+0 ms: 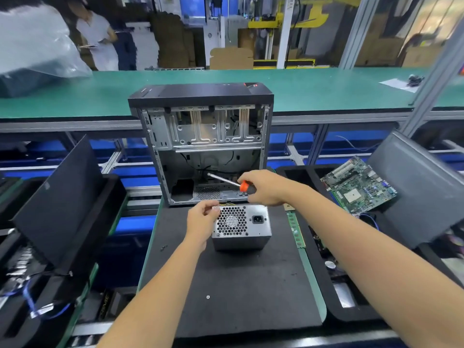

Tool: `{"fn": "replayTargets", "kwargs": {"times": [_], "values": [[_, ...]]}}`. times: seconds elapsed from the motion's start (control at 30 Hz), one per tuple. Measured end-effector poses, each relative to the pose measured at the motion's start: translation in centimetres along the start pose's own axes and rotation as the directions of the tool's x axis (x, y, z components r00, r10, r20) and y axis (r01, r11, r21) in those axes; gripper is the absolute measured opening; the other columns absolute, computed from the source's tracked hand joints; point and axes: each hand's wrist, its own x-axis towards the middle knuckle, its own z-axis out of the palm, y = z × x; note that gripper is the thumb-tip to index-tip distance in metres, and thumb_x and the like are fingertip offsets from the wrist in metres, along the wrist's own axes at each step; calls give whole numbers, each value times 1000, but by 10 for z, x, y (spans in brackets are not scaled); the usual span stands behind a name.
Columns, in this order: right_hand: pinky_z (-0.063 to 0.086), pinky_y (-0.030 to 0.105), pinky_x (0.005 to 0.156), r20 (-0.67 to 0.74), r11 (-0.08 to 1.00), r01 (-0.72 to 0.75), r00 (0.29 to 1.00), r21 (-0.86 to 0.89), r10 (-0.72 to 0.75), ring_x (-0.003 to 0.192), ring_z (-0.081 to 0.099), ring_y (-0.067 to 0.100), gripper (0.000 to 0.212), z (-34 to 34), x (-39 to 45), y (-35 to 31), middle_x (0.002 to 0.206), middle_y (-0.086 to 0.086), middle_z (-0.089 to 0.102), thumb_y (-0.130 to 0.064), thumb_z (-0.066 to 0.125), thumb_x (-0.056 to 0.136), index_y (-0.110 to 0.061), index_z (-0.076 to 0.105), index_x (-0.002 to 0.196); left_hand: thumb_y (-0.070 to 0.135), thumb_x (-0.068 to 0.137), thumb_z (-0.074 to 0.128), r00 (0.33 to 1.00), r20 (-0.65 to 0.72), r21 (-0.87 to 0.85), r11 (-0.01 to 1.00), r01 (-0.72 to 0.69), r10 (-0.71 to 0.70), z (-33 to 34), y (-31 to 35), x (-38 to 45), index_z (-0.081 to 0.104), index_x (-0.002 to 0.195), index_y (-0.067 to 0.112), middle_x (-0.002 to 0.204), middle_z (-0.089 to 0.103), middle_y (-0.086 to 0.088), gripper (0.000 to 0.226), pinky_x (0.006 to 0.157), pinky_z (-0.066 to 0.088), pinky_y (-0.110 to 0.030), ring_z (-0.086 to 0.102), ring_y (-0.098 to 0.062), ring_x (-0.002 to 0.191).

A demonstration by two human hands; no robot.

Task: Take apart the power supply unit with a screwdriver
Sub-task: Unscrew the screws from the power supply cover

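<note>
A grey metal power supply unit stands on the black mat, its honeycomb fan grille and power socket facing me. My left hand grips its upper left corner, fingers curled over the top edge. My right hand holds a screwdriver by its orange and black handle, just above and behind the unit. The silver shaft points up and to the left, into the open computer case, and does not touch the unit.
The open black computer case stands upright behind the unit. A green motherboard lies in a black tray on the right, a RAM stick beside the mat. Black panels lean at left and right. A small screw lies on the mat. People stand beyond the green conveyor.
</note>
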Motion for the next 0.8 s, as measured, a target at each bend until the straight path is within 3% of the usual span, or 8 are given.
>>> {"fn": "replayTargets", "kwargs": {"times": [0.07, 0.2, 0.37, 0.53, 0.67, 0.8], "values": [[51, 32, 76, -8, 999, 37, 999, -12, -37, 94, 56, 21, 36, -6, -3, -9, 104, -2, 59, -18, 68, 85, -20, 54, 118, 8, 90, 61, 1000, 1, -51, 999, 16, -16, 0, -1, 0, 66, 91, 27, 97, 68, 4, 19, 78, 49, -20, 62, -8, 91], [52, 34, 73, -42, 995, 49, 998, -88, -53, 91, 57, 21, 20, -18, -8, -22, 89, -6, 60, -24, 75, 80, -22, 58, 89, 8, 90, 60, 1000, 23, -45, 999, -15, 16, -5, 0, -1, 62, 94, 27, 93, 70, 9, 19, 72, 49, -13, 65, -2, 87], [43, 24, 60, -34, 973, 68, 996, -219, -77, 80, 62, 17, 10, -27, -7, -32, 80, -7, 65, -31, 76, 81, -22, 69, 82, 12, 87, 62, 989, 38, 220, 965, -146, 141, -10, 2, 0, 66, 85, 27, 83, 67, 11, 16, 66, 46, -9, 61, -4, 78], [54, 29, 67, -62, 967, 72, 994, -246, -89, 76, 62, 13, 13, -31, -4, -40, 81, -7, 69, -31, 76, 80, -21, 76, 88, 15, 86, 65, 977, 92, 323, 922, -213, 193, -15, 5, 3, 68, 80, 26, 74, 66, 11, 12, 65, 47, -18, 58, -8, 70], [54, 28, 66, -118, 981, 95, 986, -171, -116, 79, 64, 15, 16, -35, 1, -46, 83, -4, 69, -29, 77, 79, -16, 74, 87, 17, 86, 67, 962, 128, 357, 894, -270, 240, -16, 5, 6, 68, 79, 22, 70, 65, 8, 8, 65, 47, -23, 56, -10, 66], [35, 20, 54, -293, 986, 164, 943, -12, -160, 66, 49, 5, 18, -38, 6, -51, 69, -11, 54, -33, 73, 83, -16, 67, 82, 20, 85, 69, 960, 135, 348, 895, -279, 247, -17, 5, 8, 67, 77, 24, 69, 65, 9, 9, 62, 45, -19, 52, -1, 60]]}}
